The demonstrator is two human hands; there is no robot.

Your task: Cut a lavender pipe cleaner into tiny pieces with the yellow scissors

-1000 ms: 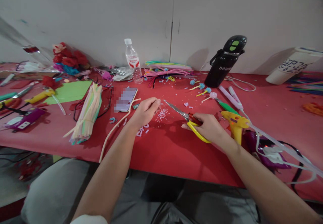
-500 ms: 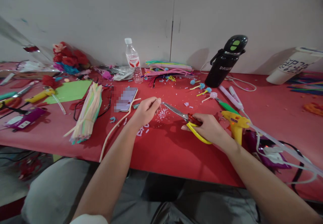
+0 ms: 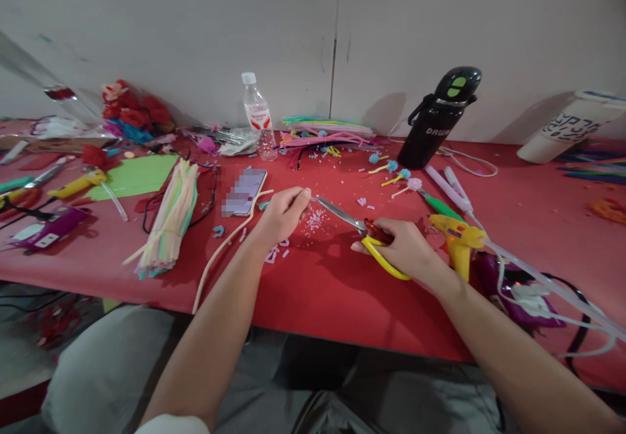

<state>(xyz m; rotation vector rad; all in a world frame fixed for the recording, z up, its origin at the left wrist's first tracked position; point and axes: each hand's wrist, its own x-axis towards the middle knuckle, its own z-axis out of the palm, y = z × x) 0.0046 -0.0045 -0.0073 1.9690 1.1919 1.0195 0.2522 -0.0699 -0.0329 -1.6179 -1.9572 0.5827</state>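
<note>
My left hand (image 3: 288, 211) is closed in a pinch, with the tip of a small pale lilac piece showing at the fingertips; most of it is hidden. The scissors (image 3: 342, 214), with one yellow and one red handle, are in my right hand (image 3: 403, 245), fingers through the loops. Their blades point left and look nearly closed, the tips just right of my left fingertips. Below lies a scatter of tiny lilac clippings (image 3: 314, 221). Short lilac pieces (image 3: 270, 255) lie beside my left wrist, and a long cream pipe cleaner (image 3: 218, 251) runs left of my forearm.
Left are a bundle of pipe cleaners (image 3: 169, 222), a phone (image 3: 248, 193) and green paper (image 3: 139, 176). Behind stand a plastic bottle (image 3: 259, 121) and a black flask (image 3: 435, 121). A yellow glue gun (image 3: 458, 242) with cords is near my right forearm. Small pompom stems (image 3: 401, 175) lie beyond.
My left fingertips have shifted slightly left, and a small gap now shows between them and the scissor tips. My right hand has barely moved.
</note>
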